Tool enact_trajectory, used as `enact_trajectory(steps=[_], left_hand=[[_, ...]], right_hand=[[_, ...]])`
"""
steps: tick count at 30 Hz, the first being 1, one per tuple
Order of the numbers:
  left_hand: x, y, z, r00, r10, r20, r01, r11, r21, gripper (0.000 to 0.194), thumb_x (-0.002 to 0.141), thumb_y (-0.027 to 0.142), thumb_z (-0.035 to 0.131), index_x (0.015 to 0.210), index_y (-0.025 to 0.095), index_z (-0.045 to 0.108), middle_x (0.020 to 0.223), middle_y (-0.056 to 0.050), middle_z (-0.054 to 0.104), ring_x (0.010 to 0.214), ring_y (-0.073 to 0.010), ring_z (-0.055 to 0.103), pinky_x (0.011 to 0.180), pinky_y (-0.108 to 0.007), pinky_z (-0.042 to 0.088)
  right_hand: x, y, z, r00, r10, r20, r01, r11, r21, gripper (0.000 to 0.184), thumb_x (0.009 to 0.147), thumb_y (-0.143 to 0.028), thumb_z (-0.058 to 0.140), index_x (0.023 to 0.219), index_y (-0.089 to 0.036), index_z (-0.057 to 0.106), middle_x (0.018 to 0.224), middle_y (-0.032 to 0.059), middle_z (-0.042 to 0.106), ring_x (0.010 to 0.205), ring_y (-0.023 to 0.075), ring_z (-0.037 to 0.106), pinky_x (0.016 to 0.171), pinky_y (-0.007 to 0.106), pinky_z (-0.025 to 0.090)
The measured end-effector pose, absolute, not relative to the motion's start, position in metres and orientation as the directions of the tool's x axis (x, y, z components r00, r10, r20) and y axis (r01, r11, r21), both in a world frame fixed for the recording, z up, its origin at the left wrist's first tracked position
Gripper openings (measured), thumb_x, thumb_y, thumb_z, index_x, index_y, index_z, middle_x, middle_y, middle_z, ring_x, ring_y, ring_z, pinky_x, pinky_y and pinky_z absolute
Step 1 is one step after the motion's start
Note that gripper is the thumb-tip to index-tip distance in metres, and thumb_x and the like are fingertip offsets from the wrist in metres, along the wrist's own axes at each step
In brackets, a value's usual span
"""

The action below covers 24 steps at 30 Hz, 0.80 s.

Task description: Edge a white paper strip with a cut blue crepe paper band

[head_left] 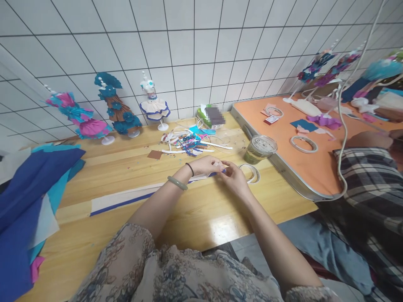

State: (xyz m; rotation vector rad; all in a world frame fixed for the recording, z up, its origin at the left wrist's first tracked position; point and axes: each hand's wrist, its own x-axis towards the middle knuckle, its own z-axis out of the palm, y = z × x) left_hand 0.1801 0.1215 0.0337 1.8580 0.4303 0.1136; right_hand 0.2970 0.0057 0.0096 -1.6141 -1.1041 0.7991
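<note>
My left hand [204,165] and my right hand [234,178] meet over the wooden table [126,167], fingers pinched together on the end of a long white and blue paper strip [132,197]. The strip runs left from my fingers across the table. My left wrist carries a green bangle and a black band. A roll of tape [251,173] lies just right of my right hand. A pile of paper scraps [189,140] sits beyond my hands.
Three small dress mannequins [119,105] stand by the tiled wall. Blue fabric sheets [28,188] cover the left. A plastic cup with a lid [260,149] stands right of my hands. An orange table [299,147] holds tape rolls and more figures. A person in a plaid shirt [371,184] sits at right.
</note>
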Motion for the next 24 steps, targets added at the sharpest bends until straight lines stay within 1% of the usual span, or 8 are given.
enact_trajectory(steps=[2, 5, 10, 13, 16, 18, 21, 24], left_hand=[[0.181, 0.123, 0.035, 0.939, 0.325, -0.115, 0.226, -0.329, 0.917, 0.031, 0.075, 0.042, 0.055, 0.077, 0.012, 0.064, 0.063, 0.002, 0.053, 0.056, -0.0076, 0.043, 0.053, -0.019, 0.032], [0.181, 0.125, 0.034, 0.928, 0.359, -0.101, 0.259, -0.423, 0.868, 0.037, 0.076, 0.048, 0.051, 0.073, 0.013, 0.063, 0.058, 0.003, 0.05, 0.052, -0.0076, 0.04, 0.05, -0.02, 0.03], [0.179, 0.123, 0.039, 0.876, 0.474, -0.085, 0.395, -0.606, 0.691, 0.045, 0.073, 0.057, 0.051, 0.064, 0.014, 0.057, 0.054, 0.002, 0.047, 0.051, -0.0098, 0.039, 0.048, -0.022, 0.026], [0.175, 0.122, 0.046, 0.825, 0.564, -0.033, 0.462, -0.64, 0.614, 0.049, 0.069, 0.064, 0.051, 0.071, 0.015, 0.058, 0.063, -0.001, 0.054, 0.057, -0.0123, 0.045, 0.05, -0.023, 0.029], [0.165, 0.123, 0.048, 0.803, 0.595, -0.037, 0.473, -0.598, 0.647, 0.053, 0.07, 0.066, 0.048, 0.08, 0.016, 0.059, 0.076, -0.003, 0.06, 0.066, -0.0141, 0.051, 0.055, -0.023, 0.034], [0.156, 0.124, 0.046, 0.815, 0.571, -0.093, 0.478, -0.574, 0.665, 0.053, 0.068, 0.066, 0.051, 0.083, 0.016, 0.059, 0.079, -0.003, 0.061, 0.069, -0.0147, 0.053, 0.058, -0.023, 0.036], [0.139, 0.123, 0.038, 0.854, 0.492, -0.17, 0.472, -0.594, 0.651, 0.05, 0.06, 0.059, 0.063, 0.088, 0.017, 0.059, 0.081, -0.002, 0.061, 0.072, -0.0156, 0.055, 0.061, -0.023, 0.039], [0.122, 0.118, 0.03, 0.875, 0.465, -0.138, 0.453, -0.68, 0.577, 0.045, 0.058, 0.045, 0.07, 0.093, 0.018, 0.059, 0.087, -0.003, 0.061, 0.079, -0.0179, 0.055, 0.066, -0.025, 0.04]], right_hand=[[0.297, 0.007, 0.011, 0.377, 0.926, 0.005, 0.278, -0.108, -0.954, 0.047, 0.066, -0.035, 0.061, 0.109, -0.016, 0.051, 0.065, -0.0017, 0.057, 0.055, 0.0119, 0.048, 0.054, 0.025, 0.038], [0.298, 0.009, 0.011, 0.393, 0.92, 0.005, 0.279, -0.115, -0.953, 0.049, 0.066, -0.037, 0.06, 0.109, -0.014, 0.051, 0.06, -0.0036, 0.054, 0.052, 0.0114, 0.046, 0.053, 0.025, 0.037], [0.301, 0.01, 0.006, 0.419, 0.908, 0.003, 0.276, -0.125, -0.953, 0.051, 0.065, -0.038, 0.06, 0.108, -0.013, 0.052, 0.062, -0.0026, 0.055, 0.055, 0.0123, 0.049, 0.054, 0.026, 0.039], [0.301, 0.011, 0.003, 0.422, 0.907, 0.005, 0.265, -0.117, -0.957, 0.052, 0.065, -0.039, 0.06, 0.109, -0.013, 0.051, 0.063, -0.0021, 0.055, 0.055, 0.0125, 0.05, 0.054, 0.026, 0.04], [0.298, 0.011, 0.003, 0.414, 0.91, 0.017, 0.253, -0.097, -0.962, 0.054, 0.065, -0.041, 0.061, 0.109, -0.012, 0.051, 0.064, -0.0019, 0.054, 0.055, 0.0124, 0.05, 0.055, 0.027, 0.041], [0.296, 0.01, 0.004, 0.417, 0.908, 0.033, 0.252, -0.08, -0.964, 0.053, 0.066, -0.042, 0.061, 0.108, -0.011, 0.053, 0.064, -0.0015, 0.054, 0.057, 0.0126, 0.051, 0.057, 0.027, 0.042], [0.293, 0.008, 0.006, 0.435, 0.895, 0.101, 0.303, -0.04, -0.952, 0.049, 0.068, -0.042, 0.061, 0.106, -0.012, 0.056, 0.067, -0.0003, 0.055, 0.061, 0.0134, 0.052, 0.062, 0.028, 0.044], [0.29, 0.005, 0.008, 0.453, 0.869, 0.199, 0.408, -0.004, -0.913, 0.044, 0.071, -0.042, 0.06, 0.105, -0.014, 0.059, 0.071, 0.0018, 0.059, 0.063, 0.0144, 0.054, 0.064, 0.029, 0.045]])
